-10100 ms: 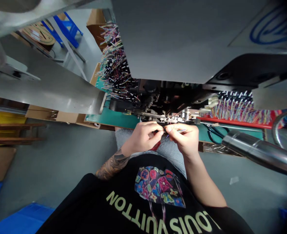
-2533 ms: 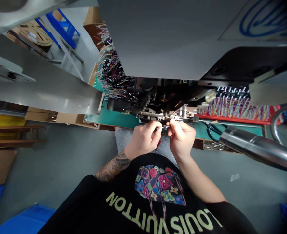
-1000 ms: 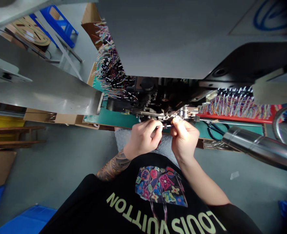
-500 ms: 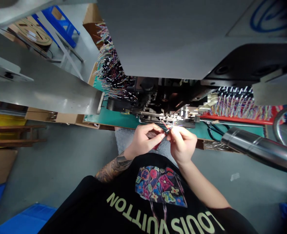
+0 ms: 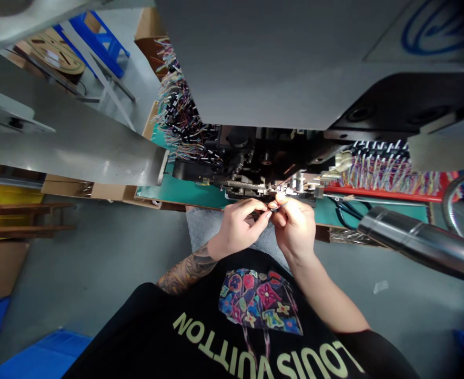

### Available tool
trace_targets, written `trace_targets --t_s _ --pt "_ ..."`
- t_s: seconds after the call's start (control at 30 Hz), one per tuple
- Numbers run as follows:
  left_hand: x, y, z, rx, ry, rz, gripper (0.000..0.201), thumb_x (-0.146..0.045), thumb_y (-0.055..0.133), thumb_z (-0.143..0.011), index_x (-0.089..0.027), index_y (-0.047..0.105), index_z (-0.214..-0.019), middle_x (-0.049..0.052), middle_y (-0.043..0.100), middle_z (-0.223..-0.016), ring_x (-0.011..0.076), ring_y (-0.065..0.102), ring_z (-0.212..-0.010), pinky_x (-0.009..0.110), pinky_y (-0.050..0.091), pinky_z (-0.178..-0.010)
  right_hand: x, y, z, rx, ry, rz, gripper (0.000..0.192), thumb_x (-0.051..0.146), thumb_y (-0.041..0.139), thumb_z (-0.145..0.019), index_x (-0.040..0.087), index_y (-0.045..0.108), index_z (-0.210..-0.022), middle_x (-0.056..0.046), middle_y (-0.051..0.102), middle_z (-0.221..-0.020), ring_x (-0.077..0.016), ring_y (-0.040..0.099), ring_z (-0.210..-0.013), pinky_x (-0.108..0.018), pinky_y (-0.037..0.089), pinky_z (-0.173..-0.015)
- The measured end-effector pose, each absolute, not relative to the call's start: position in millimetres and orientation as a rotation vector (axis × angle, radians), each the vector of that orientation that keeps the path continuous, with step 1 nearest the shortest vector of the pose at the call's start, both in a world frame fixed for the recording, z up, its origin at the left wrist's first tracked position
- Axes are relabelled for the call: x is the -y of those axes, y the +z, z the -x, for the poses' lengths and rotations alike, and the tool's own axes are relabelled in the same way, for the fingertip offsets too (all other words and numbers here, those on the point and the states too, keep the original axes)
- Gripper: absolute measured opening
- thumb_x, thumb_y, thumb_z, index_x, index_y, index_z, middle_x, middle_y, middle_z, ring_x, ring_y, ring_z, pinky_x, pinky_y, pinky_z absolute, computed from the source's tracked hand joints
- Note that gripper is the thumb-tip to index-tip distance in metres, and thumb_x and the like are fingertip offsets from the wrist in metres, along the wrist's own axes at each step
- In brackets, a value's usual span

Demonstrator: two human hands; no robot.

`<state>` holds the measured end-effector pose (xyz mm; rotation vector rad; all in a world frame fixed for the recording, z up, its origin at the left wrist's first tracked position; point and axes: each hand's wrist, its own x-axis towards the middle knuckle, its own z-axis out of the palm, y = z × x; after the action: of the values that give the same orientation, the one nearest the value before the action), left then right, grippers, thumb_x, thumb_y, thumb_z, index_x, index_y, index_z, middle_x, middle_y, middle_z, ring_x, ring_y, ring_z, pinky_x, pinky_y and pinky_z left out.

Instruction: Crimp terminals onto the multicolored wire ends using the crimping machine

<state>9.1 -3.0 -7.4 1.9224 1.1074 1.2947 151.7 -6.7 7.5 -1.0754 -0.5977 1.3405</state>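
Observation:
Close to the front of a crimping-type machine, both hands meet at a short black cable with thin coloured wires. My left hand pinches the cable between thumb and forefinger. Just to its right, my right hand is closed on the thin wires at the cable's end, its fingertips at the machine's lit working point. Fingers cover most of the wires.
Bundles of wired cables lie on the green table at left. More cables fill a red tray at right. Black-handled pliers and a metal flexible lamp tube are at the right edge.
My right hand has turned and its fingertips have moved up slightly towards the machine. The coloured wires that showed between the hands are now mostly covered.

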Motion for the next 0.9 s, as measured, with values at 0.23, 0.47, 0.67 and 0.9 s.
trace_targets --t_s 0.23,0.47,0.67,0.9 --pt "3 -8 -10 -1.134 1.282 -1.927 0.006 -0.015 0.078 -0.103 -0.020 0.078 -0.099 0.004 0.087 -0.096 0.0175 0.084 -0.083 0.029 0.069 -0.075 6 6 -151 0.575 1.335 1.076 0.051 0.046 0.092 -0.090 0.022 0.061 -0.057 0.005 0.045 -0.049 -0.0079 0.030 -0.046 -0.027 0.028 -0.046" --pt "5 -10 -6 -1.060 1.301 -1.783 0.005 -0.016 0.077 -0.105 -0.018 0.079 -0.100 0.007 0.087 -0.099 0.0175 0.084 -0.086 0.029 0.069 -0.077 11 -9 -161 0.846 1.199 1.130 0.061 0.050 0.086 -0.101 0.021 0.058 -0.056 0.003 0.049 -0.053 -0.0110 0.042 -0.052 -0.030 0.038 -0.052" --pt "7 -17 13 -0.720 1.113 -1.183 0.024 -0.042 0.090 -0.100 -0.020 0.079 -0.100 0.009 0.083 -0.115 0.0227 0.084 -0.098 0.039 0.073 -0.084 32 -16 -175 1.196 1.001 1.072 0.024 0.048 0.084 -0.104 0.024 0.087 -0.101 -0.002 0.075 -0.076 -0.0151 0.061 -0.058 -0.032 0.052 -0.059" --pt "9 -23 23 -0.698 1.044 -1.178 0.034 -0.052 0.089 -0.100 -0.021 0.076 -0.099 0.012 0.081 -0.121 0.0264 0.081 -0.108 0.043 0.071 -0.089 33 -7 -189 1.394 1.234 1.025 0.023 0.036 0.098 -0.091 0.024 0.082 -0.101 0.000 0.074 -0.074 -0.0132 0.061 -0.056 -0.028 0.052 -0.053"
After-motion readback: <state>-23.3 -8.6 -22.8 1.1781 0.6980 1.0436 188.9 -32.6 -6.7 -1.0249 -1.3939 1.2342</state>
